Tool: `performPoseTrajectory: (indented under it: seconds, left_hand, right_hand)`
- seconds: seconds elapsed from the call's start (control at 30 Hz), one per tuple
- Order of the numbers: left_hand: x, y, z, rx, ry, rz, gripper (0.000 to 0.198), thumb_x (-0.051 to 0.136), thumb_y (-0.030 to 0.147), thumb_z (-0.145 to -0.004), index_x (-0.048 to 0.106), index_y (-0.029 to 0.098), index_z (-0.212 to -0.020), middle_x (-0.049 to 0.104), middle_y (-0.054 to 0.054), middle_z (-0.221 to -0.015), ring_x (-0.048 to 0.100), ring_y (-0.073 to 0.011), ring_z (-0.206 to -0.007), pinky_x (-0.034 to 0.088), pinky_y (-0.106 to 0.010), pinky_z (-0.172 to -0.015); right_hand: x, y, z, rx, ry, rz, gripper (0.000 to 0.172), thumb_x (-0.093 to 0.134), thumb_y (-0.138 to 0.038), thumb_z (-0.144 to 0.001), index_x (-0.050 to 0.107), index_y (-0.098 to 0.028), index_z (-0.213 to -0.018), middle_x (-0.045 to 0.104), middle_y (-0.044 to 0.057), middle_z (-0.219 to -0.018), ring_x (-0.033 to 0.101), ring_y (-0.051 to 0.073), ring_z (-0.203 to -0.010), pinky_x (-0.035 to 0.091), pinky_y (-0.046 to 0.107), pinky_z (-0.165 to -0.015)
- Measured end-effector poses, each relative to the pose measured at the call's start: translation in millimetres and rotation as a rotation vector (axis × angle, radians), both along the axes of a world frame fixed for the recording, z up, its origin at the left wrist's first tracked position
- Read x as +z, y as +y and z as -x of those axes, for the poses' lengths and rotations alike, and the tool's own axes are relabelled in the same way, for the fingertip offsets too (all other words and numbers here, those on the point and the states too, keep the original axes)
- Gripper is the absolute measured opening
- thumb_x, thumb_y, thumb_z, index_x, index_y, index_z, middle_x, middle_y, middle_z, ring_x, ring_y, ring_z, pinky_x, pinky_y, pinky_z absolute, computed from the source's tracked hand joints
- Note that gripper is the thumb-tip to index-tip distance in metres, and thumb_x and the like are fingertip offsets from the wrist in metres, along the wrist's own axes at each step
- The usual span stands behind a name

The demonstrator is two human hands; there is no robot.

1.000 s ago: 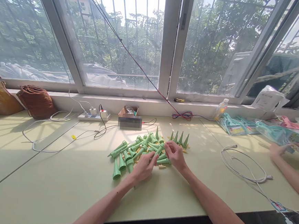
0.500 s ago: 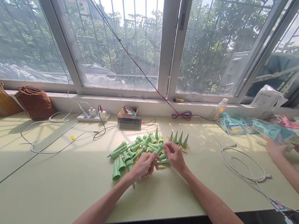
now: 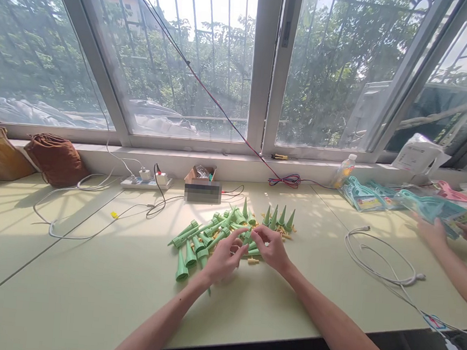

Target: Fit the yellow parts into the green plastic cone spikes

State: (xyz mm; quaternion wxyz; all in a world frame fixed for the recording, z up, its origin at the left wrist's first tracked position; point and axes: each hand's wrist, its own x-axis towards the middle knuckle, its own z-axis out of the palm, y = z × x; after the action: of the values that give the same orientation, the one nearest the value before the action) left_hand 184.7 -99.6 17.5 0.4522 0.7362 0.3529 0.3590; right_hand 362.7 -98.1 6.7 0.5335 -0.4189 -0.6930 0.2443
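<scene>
My left hand (image 3: 227,256) is closed, its fingers curled around a green cone-shaped plastic spike (image 3: 247,237) that shows only partly between my hands. At the upper end of that spike, my right hand (image 3: 271,248) has thumb and forefinger pinched together; what sits between them is hidden. Beneath and behind both hands lies a pile of similar green spikes (image 3: 208,232), with small yellow plastic valve pieces (image 3: 253,261) among and beside them. Several spikes (image 3: 281,216) stand point-up in a row behind my right hand, yellow pieces around their bases.
Another person's hands (image 3: 435,234) hold a bagged teal item at the far right, near more teal packs (image 3: 361,195). A coiled grey cable (image 3: 371,269) lies right of me. Along the window wall are a power strip (image 3: 146,182), a small box (image 3: 200,173) and a bottle (image 3: 345,170).
My left hand has turned and its fingers have risen over the spike, which is now more covered. My right hand has shifted slightly left. The other person's teal pack has tilted.
</scene>
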Motion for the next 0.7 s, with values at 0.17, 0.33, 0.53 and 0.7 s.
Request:
performPoseTrajectory:
  seconds: [0.17,0.33,0.53,0.7]
  left_hand:
    - [4.3,0.7,-1.1,0.115,-0.084,0.047,0.046,0.053,0.045,-0.090,0.047,0.020,-0.128,0.062,0.000,-0.074,0.051,-0.0085,-0.045,0.046,-0.022,-0.045]
    - [11.4,2.1,-0.3,0.236,-0.191,0.094,0.049,0.058,0.046,-0.087,0.045,0.018,-0.126,0.062,0.001,-0.072,0.052,-0.0089,-0.044,0.042,-0.020,-0.039]
    - [12.1,1.1,-0.4,0.250,-0.213,0.102,0.049,0.060,0.045,-0.086,0.045,0.019,-0.124,0.062,0.001,-0.071,0.053,-0.0093,-0.044,0.043,-0.020,-0.039]
    - [11.2,0.4,-0.5,0.252,-0.183,0.081,0.045,0.058,0.043,-0.088,0.044,0.020,-0.124,0.062,0.002,-0.072,0.053,-0.0092,-0.043,0.042,-0.019,-0.038]
  right_hand:
    - [4.8,3.6,-13.4,-0.071,-0.093,-0.026,0.016,0.050,-0.033,-0.093,0.058,-0.020,-0.095,0.053,-0.002,-0.064,0.050,0.013,-0.056,0.043,0.025,-0.056]
    - [8.1,4.6,-23.1,0.013,-0.394,-0.105,0.016,0.059,-0.019,-0.081,0.061,-0.020,-0.097,0.059,0.006,-0.096,0.057,0.019,-0.085,0.047,0.032,-0.079]
    - [7.0,2.4,-26.2,0.113,-0.641,-0.040,0.040,0.068,-0.016,-0.072,0.058,-0.023,-0.110,0.055,0.008,-0.107,0.051,0.025,-0.103,0.042,0.041,-0.092]
    - [6.9,2.7,-28.3,0.159,-0.662,0.041,0.049,0.066,-0.013,-0.071,0.052,-0.023,-0.117,0.053,0.006,-0.105,0.050,0.024,-0.103,0.044,0.039,-0.090]
